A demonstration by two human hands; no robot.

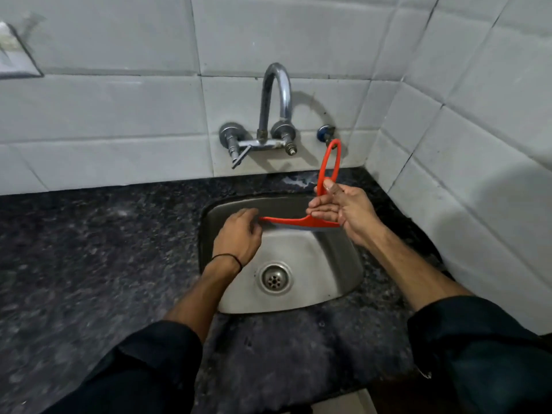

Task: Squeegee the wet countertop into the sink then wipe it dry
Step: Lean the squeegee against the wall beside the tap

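Your right hand (337,204) grips the red squeegee (298,221) by its looped handle, which stands up toward 12 o'clock, just short of the tiled wall (119,115). The blade hangs level over the sink (343,279), near its far rim. Your left hand (237,234) pinches the blade's 9 o'clock end. The dark countertop (89,249) spreads wide toward 9 o'clock; at 3 o'clock only a narrow strip meets the corner wall.

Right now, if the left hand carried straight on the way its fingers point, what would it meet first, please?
The left hand already touches the squeegee blade's end; beyond it, probably the right hand, though depth is unclear.
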